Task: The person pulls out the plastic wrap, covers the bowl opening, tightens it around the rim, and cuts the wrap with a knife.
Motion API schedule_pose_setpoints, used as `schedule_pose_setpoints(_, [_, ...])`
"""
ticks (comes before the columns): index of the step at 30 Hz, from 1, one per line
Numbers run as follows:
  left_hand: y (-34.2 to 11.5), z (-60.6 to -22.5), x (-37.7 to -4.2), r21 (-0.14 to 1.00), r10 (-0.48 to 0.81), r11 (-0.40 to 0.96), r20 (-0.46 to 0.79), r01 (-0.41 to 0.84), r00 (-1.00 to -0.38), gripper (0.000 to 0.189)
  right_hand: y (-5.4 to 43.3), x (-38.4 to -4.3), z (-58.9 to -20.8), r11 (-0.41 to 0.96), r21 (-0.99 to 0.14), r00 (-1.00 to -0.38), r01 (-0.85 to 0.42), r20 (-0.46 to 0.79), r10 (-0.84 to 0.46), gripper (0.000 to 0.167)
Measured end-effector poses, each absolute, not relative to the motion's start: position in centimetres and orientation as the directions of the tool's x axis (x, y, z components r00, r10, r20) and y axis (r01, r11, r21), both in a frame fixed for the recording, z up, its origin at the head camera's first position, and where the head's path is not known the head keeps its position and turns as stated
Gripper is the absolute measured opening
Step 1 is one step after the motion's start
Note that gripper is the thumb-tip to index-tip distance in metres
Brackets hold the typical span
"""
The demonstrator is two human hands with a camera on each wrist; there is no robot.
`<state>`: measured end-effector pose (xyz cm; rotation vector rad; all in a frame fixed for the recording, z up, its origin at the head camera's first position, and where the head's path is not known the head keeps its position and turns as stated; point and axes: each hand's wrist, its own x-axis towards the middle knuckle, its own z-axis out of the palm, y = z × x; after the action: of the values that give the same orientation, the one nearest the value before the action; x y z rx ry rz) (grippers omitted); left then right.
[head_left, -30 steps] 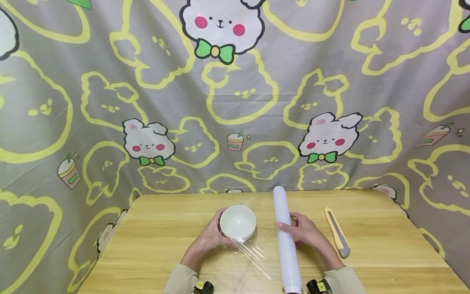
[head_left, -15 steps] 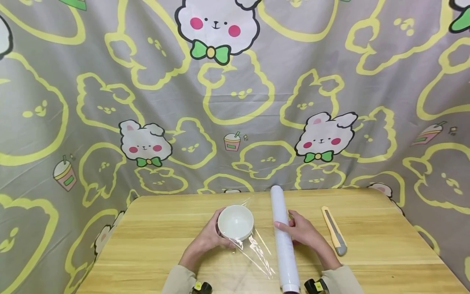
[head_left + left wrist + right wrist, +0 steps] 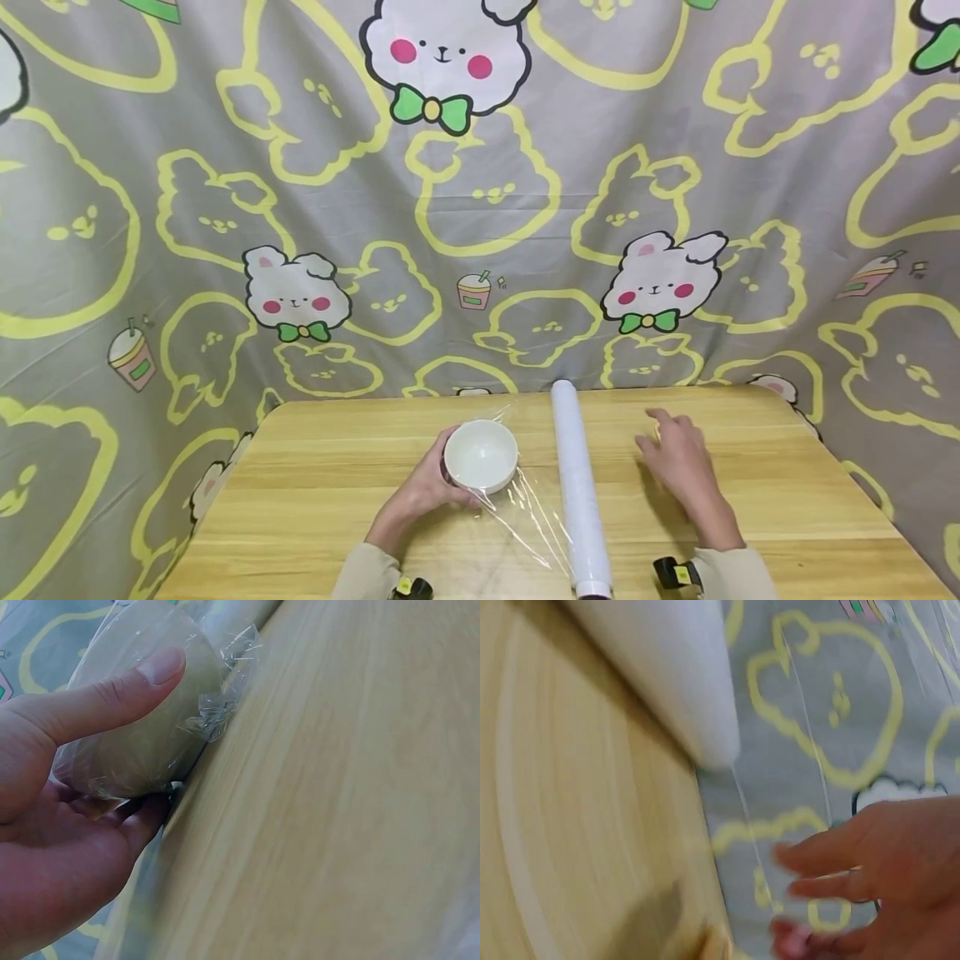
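Note:
My left hand (image 3: 429, 485) grips a small white bowl (image 3: 482, 456) from its left side. The thumb lies along the bowl's wall, with other fingers under its base in the left wrist view. Clear cling film (image 3: 528, 521) covers the bowl, bunches at its side and stretches right to a long white cling film roll (image 3: 581, 492). To the right of that roll, my right hand (image 3: 681, 458) hovers above the table, fingers spread and slightly bent, holding nothing. Under it the yellow utility knife (image 3: 714, 945) is mostly hidden; only a bit of its yellow handle shows.
The wooden table (image 3: 300, 467) runs back to a grey patterned curtain (image 3: 525, 208) that also closes off both sides. The roll's far end reaches the back edge near that curtain.
My right hand has let go of the cling film roll and moved right, over the utility knife. The left hand still holds the bowl in about the same place.

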<state>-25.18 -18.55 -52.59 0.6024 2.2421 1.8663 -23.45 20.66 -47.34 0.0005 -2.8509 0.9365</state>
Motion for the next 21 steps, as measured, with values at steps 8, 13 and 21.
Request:
schedule_pose_setpoints(8, [-18.6,-52.8,-25.3,0.974,0.418,0.132,0.111,0.182,-0.901,0.116,24.6,-23.0,-48.4,0.842,-0.525,-0.99,0.128,-0.114,0.08,0.066])
schedule_pose_setpoints(13, [-18.6,-52.8,-25.4,0.976,0.43,0.125,0.109,0.179,-0.896,0.115,25.4,-23.5,-49.1,0.821,-0.566,-0.994,0.083,-0.111,0.024,0.059])
schedule_pose_setpoints(21, [-18.6,-52.9,-25.1,0.983,0.423,0.092,0.104,0.157,-0.9,0.114,26.4,-23.9,-49.7,0.628,-0.776,-0.998,0.057,-0.066,0.009,0.04])
